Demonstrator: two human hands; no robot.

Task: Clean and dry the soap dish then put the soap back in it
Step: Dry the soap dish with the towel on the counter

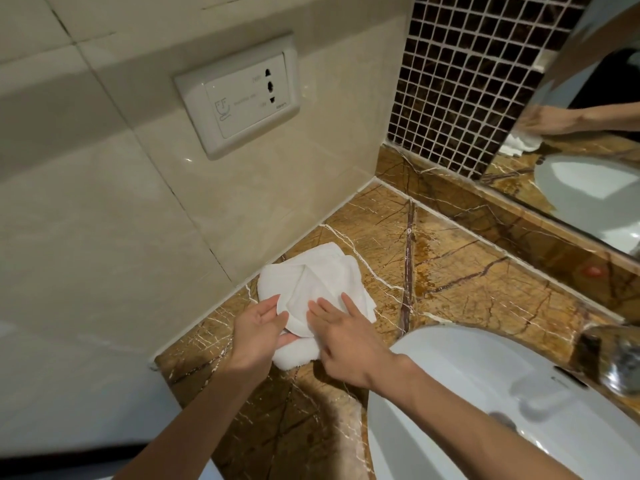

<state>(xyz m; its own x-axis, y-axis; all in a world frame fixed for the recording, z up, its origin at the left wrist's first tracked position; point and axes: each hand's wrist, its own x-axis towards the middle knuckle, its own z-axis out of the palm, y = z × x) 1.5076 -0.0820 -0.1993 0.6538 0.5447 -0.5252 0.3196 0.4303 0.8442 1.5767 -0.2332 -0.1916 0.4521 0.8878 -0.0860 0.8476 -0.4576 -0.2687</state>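
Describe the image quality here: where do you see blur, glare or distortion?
Head view: wide-angle lens bends the wall tiles and socket plate; the faucet at right is smeared by blur; soft glare on the marble counter; mirror reflection is streaky; both hands, left hand and right hand, on the white towel are sharp.

Two hands, one towel, one basin at a marble table.

Two bare hands, the left hand (258, 327) and the right hand (341, 341), meet on one white towel (311, 282), the only cloth on the single brown marble table (467, 282). One white basin (450, 393) lies just right of the right hand, with one metal tap (620, 358) further right beyond it. One wall socket plate (239, 95) sits above and beyond the left hand, showing three dark openings. One mirror (588, 150) stands far right above the right hand, repeating one arm, one towel and one basin in reflection.
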